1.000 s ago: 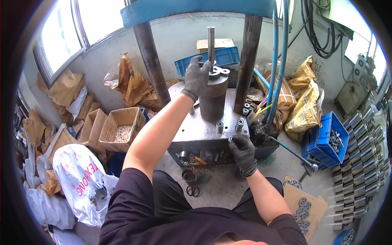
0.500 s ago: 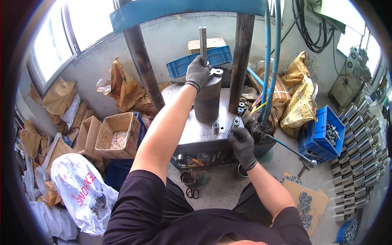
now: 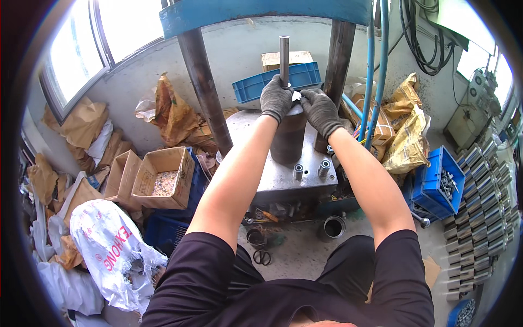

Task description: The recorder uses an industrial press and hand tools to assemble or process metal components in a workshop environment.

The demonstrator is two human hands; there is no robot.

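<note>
A dark, upright metal cylinder (image 3: 287, 143) stands on the steel press table (image 3: 260, 180). My gloved left hand (image 3: 276, 99) closes round the base of an upright shiny metal rod (image 3: 284, 57) at the cylinder's top. Between my hands a small bright metal piece (image 3: 296, 96) shows above the cylinder. My gloved right hand (image 3: 320, 110) curls its fingers down at the right side of the cylinder's top; what they hold is hidden. Toward the table's front stand two small ringed metal bushings, one at the left (image 3: 298, 171) and one at the right (image 3: 324, 168).
Steel columns, left (image 3: 204, 90) and right (image 3: 339, 60), flank the work, under a blue crossbeam (image 3: 261, 13). A blue crate (image 3: 250, 91) lies behind. Cardboard boxes (image 3: 163, 180) and sacks are at left. A blue bin of metal parts (image 3: 436, 177) and stacked metal tubes (image 3: 482, 212) stand at right.
My right hand has risen from beside the front bushings to the cylinder's top, next to my left hand. My left hand keeps its place at the rod. The whole view has shifted slightly.
</note>
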